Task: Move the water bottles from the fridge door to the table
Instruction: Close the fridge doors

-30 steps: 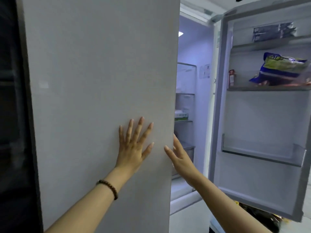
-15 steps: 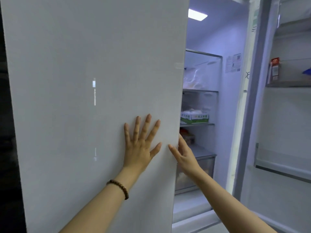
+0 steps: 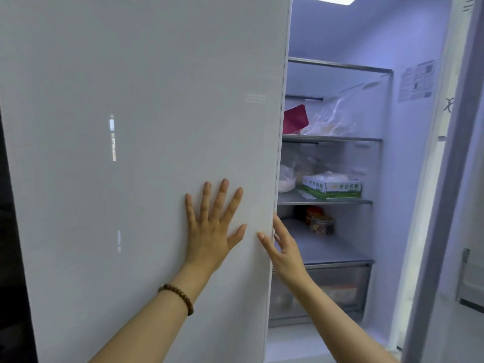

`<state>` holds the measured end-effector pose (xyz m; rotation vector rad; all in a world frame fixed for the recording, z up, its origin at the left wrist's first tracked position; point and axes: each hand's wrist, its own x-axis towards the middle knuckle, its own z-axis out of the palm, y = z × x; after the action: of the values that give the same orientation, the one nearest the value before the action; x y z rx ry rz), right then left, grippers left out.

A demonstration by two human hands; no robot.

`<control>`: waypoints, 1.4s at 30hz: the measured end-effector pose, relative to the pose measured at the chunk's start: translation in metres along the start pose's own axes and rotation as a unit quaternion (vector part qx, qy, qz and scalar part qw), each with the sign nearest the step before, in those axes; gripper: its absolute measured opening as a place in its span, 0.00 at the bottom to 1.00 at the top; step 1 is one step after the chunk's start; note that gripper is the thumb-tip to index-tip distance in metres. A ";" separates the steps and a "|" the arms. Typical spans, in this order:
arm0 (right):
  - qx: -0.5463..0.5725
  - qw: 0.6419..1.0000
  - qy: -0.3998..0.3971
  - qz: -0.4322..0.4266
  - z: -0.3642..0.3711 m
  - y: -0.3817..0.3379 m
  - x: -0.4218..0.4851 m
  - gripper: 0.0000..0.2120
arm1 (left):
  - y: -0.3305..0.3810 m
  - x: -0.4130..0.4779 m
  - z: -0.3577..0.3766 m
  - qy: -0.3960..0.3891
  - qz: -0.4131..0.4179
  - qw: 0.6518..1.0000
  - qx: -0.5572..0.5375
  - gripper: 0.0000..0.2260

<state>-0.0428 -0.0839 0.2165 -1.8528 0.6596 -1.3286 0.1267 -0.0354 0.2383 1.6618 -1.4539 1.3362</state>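
Observation:
The left fridge door (image 3: 131,153) is a large pale glossy panel filling the left of the view. My left hand (image 3: 212,229) lies flat on its front with fingers spread, a bead bracelet on the wrist. My right hand (image 3: 284,247) is at the door's right edge, thumb on the front face and fingers reaching behind the edge. No water bottles are visible; the inside of this door is hidden. The right fridge door (image 3: 466,231) stands open at the far right, only its edge and a shelf corner showing.
The lit fridge interior shows glass shelves (image 3: 324,200) with a green and white carton (image 3: 332,188), plastic bags (image 3: 330,121), a red packet (image 3: 294,119) and jars (image 3: 320,222). A clear drawer (image 3: 327,292) sits below. A dark area lies left of the fridge.
The view has moved closer and leftward, so the right door has slid mostly out of frame. My right hand has reached the left door's edge; my left hand stays flat on it.

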 end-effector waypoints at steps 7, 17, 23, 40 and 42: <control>0.018 0.999 -0.025 -0.015 -0.002 0.000 0.002 0.27 | 0.003 0.001 -0.010 -0.062 -0.013 0.998 0.025 0.30; -0.201 0.968 -0.135 -0.058 -0.066 -0.009 -0.022 0.32 | 0.039 -0.016 -0.078 -0.179 -0.090 0.978 -0.052 0.29; -0.323 0.936 -0.131 -0.054 -0.145 -0.020 -0.080 0.37 | 0.095 -0.055 -0.127 -0.290 -0.069 0.952 -0.072 0.45; -0.574 0.816 -0.070 -0.019 -0.457 -0.125 -0.299 0.37 | 0.350 -0.082 -0.276 -0.317 -0.038 0.925 -0.206 0.36; -0.566 0.824 -0.039 -0.022 -0.498 -0.134 -0.311 0.36 | 0.383 -0.069 -0.286 -0.301 -0.036 0.927 -0.222 0.37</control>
<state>-0.6177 0.0943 0.2415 -2.8045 1.5987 -0.8807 -0.3198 0.1437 0.2003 1.8544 -1.8348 0.3946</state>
